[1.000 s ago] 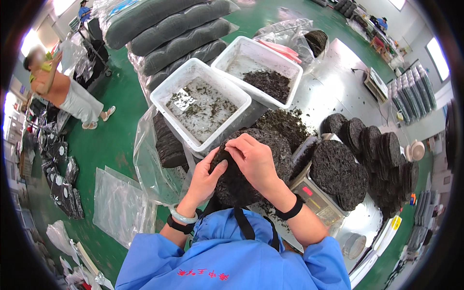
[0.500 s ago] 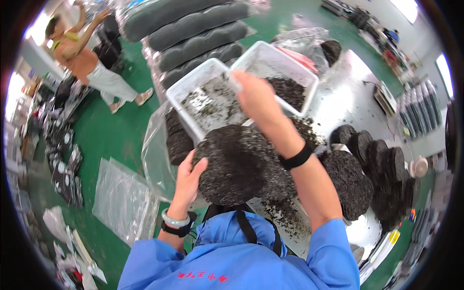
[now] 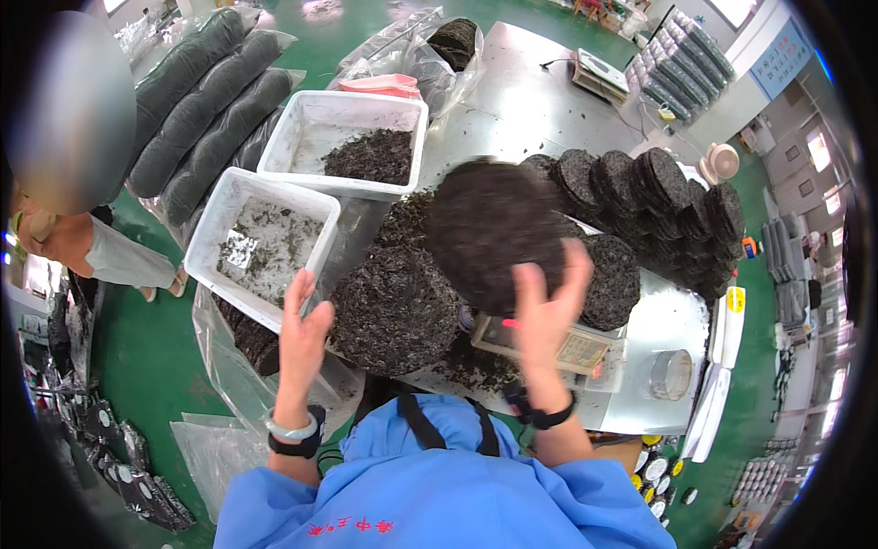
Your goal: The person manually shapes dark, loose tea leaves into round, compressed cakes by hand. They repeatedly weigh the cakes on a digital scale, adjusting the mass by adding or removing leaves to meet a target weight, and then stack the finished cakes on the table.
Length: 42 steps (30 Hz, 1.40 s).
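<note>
My right hand (image 3: 547, 311) grips the near right edge of a round, dark dried seaweed disc (image 3: 489, 229), smeared by motion. The disc hangs tilted above the weighing scale (image 3: 567, 346), partly hiding it. My left hand (image 3: 302, 334) is open, fingers stretched and thumb apart, by the near corner of the left white tub (image 3: 320, 240). Just right of that hand lies another large seaweed disc (image 3: 393, 316); whether it touches the fingers I cannot tell. A further round of seaweed (image 3: 613, 282) lies beyond my right hand.
Rows of stacked seaweed discs (image 3: 663, 178) stand on the metal table (image 3: 512, 87) at right. A second white tub (image 3: 274, 169) holds dark crumbs; pink gloves or cloth (image 3: 380, 85) lie behind it. A clear round container (image 3: 670, 375) sits near right. A person (image 3: 119, 247) stands at left.
The view has turned right. My right hand has left the tubs and now holds a disc over the scale. My left hand has come off the edge of the disc it was holding.
</note>
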{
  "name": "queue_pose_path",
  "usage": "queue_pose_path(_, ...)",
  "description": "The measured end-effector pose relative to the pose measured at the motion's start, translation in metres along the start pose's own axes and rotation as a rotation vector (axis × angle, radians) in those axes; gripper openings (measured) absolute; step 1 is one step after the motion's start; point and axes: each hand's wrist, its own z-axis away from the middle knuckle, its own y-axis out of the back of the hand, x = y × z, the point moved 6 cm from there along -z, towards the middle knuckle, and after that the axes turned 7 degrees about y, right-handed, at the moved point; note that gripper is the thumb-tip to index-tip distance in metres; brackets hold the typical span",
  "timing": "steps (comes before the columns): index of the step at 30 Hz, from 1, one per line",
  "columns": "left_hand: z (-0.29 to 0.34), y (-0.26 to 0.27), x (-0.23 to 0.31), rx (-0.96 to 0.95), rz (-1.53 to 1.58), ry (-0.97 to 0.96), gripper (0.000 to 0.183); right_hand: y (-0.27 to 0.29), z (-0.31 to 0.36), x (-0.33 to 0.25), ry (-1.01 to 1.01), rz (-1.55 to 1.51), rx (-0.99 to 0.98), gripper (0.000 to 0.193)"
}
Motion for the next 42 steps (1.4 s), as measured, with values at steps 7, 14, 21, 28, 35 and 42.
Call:
queue_pose_path(7,0.011,-0.019,-0.056,0.056,-0.634,-0.009,0.085,0.068,-0.013,0.108,0.169,0.544,-0.014,0.06)
queue_pose_path(14,0.017,-0.025,-0.039,0.253,-0.654,-0.134,0.075,-0.09,0.127,0.018,0.551,0.232,-1.061,0.096)
queue_pose_path(21,-0.065,-0.016,-0.013,0.062,-0.585,-0.184,0.036,-0.095,0.15,0.024,0.629,0.448,-1.138,0.113)
queue_pose_path(28,-0.101,-0.064,-0.004,-0.159,-0.552,-0.148,0.017,-0.088,0.149,0.024,0.618,0.45,-1.155,0.109)
queue_pose_path(35,-0.11,-0.059,-0.015,-0.191,-0.656,-0.074,0.019,-0.088,0.15,0.022,0.6,0.4,-1.121,0.107)
queue_pose_path(42,-0.129,-0.042,-0.048,-0.247,-0.377,0.05,0.028,-0.092,0.149,0.016,0.592,0.402,-1.046,0.105)
